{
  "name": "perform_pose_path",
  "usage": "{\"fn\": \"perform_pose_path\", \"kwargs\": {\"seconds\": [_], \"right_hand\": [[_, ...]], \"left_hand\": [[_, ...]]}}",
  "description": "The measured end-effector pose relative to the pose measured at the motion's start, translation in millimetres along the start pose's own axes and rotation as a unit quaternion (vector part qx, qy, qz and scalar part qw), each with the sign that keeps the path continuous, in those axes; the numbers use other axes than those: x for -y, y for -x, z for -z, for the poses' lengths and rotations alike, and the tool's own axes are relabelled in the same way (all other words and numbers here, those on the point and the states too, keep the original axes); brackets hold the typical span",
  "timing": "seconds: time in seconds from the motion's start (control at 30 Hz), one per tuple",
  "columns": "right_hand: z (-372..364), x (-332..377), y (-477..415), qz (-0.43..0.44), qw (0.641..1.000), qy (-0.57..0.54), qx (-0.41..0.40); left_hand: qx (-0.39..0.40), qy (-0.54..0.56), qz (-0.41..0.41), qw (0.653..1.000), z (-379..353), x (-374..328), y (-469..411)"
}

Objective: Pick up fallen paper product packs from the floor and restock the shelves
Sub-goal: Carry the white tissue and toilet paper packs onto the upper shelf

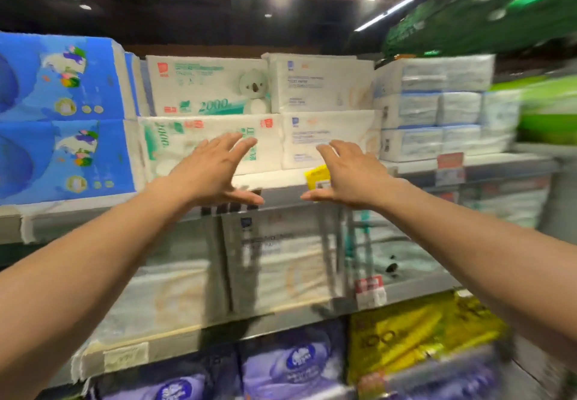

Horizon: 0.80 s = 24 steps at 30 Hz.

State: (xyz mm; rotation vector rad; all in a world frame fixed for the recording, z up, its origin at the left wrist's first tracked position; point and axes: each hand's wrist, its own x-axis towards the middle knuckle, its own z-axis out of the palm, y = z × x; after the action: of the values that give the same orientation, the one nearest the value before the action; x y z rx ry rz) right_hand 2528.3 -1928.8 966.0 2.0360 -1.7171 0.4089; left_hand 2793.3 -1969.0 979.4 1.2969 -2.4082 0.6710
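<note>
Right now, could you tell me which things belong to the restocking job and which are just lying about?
Job: left hand, right hand, both open; green-printed white pack; blue-labelled white pack.
Not the job: yellow price tag; blue packs; purple packs; yellow packs.

Blue packs: glossy printed plastic film is shown, at the top shelf's left end.
Koala pack: smooth white plastic wrap, softly shiny.
Tissue bundles: clear crinkled film is seen over white paper.
Shelf edge: grey metal, matt.
Yellow tag: smooth; material cannot be told.
Purple packs: glossy film.
</note>
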Motion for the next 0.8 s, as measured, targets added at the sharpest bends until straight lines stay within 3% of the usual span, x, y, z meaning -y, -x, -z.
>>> {"fn": "perform_pose_path", "kwargs": {"seconds": [0.33, 0.57, 0.8], "right_hand": [[19.3, -142.8, 212.2, -0.154, 0.987, 0.005, 0.041], [44.9, -279.8, 400.3, -0.292, 0.951, 0.019, 0.101], [87.6, -424.2, 589.7, -0.410, 0.892, 0.077, 0.174]], "left_hand": [[0.003, 0.121, -0.196, 0.973, -10.4, -222.5, -22.0], [0.027, 0.185, -0.297, 0.937, -20.0, -452.4, -43.3], [0.026, 0.277, -0.393, 0.876, -15.1, -716.1, -70.1]]}}
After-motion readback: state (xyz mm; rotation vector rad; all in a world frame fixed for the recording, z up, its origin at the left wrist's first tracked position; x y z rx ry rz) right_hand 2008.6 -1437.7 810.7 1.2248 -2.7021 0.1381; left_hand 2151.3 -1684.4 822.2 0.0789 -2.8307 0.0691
